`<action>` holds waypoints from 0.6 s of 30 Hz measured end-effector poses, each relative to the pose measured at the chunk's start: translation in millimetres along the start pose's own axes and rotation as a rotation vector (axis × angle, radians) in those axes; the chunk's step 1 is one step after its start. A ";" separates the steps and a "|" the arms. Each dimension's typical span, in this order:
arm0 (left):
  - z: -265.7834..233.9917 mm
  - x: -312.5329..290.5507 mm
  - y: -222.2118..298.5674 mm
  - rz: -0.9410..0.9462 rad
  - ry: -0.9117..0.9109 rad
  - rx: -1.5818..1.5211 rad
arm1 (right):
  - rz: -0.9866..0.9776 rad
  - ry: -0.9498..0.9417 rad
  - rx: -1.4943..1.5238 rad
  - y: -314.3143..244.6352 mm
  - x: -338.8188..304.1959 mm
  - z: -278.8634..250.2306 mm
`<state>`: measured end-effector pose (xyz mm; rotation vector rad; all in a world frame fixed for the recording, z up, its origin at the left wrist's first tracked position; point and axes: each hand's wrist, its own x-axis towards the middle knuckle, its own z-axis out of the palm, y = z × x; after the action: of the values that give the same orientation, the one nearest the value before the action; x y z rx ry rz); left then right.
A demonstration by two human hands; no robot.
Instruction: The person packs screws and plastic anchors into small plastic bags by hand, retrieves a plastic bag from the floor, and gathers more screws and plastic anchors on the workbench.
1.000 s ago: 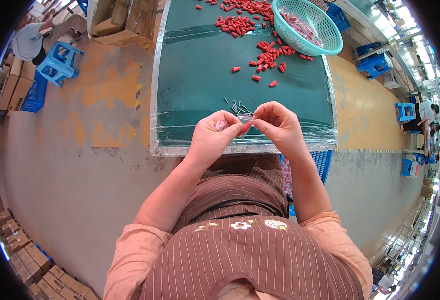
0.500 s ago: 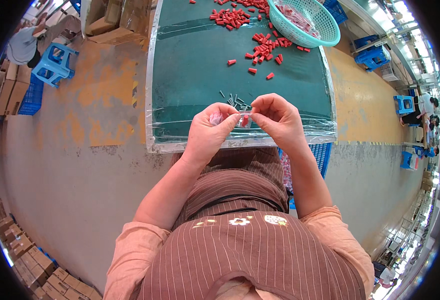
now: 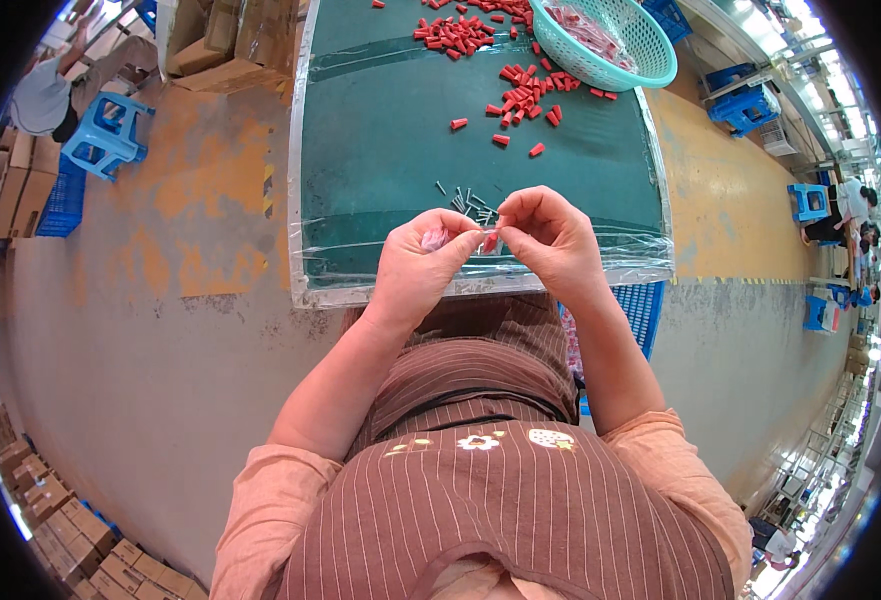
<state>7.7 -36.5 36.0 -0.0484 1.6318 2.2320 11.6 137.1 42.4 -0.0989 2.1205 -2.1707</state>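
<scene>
Between my two hands, just above the near edge of the green table, is a small clear plastic bag (image 3: 490, 244) with a red piece inside. My left hand (image 3: 422, 262) pinches the bag's left upper corner, and more crumpled clear plastic shows within its curled fingers. At the bag's right upper corner my right hand (image 3: 552, 240) pinches with thumb and forefinger. Right behind my fingers several thin grey screws (image 3: 472, 203) lie loose on the table. Farther off are scattered red tapered plugs (image 3: 525, 95), a few lying apart from the pile.
The green table (image 3: 390, 150) has a metal rim wrapped in clear film. A mint-green basket (image 3: 550, 45) holding bagged red pieces stands at its far right. Below the right edge sits a blue crate (image 3: 640, 310). Blue stools (image 3: 108, 135) and cardboard boxes (image 3: 230, 40) stand on the floor around.
Both hands stay at almost the same spot, pinching the bag. The right fingers have shifted slightly left along its top edge, and the bag is tilted a little differently.
</scene>
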 end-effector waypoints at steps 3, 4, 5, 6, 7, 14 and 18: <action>0.8 1.1 -0.5 0.015 -0.035 0.026 | 0.013 -0.003 -0.023 1.6 -1.4 -0.2; 1.7 1.4 -0.7 0.006 -0.047 0.045 | 0.019 0.000 -0.050 2.3 -2.0 -0.7; 2.2 1.4 -0.4 0.005 -0.047 0.046 | 0.019 0.000 -0.049 2.2 -2.3 -0.9; 3.0 1.4 0.2 -0.016 -0.043 0.048 | 0.025 -0.011 -0.039 1.6 -2.7 -1.3; 3.5 1.5 0.4 -0.036 -0.039 0.049 | 0.030 -0.023 -0.028 0.6 -3.0 -1.8; 3.6 6.5 -4.8 -0.160 -0.111 -0.003 | 0.102 0.025 0.104 -9.5 -8.6 -16.8; 17.1 4.6 -9.0 -0.350 -0.245 -0.094 | 0.154 0.163 0.306 -1.8 -14.5 -30.1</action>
<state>9.5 -17.1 32.3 -0.0753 1.2785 1.9590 22.3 168.8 43.9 0.2642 1.7709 -2.4468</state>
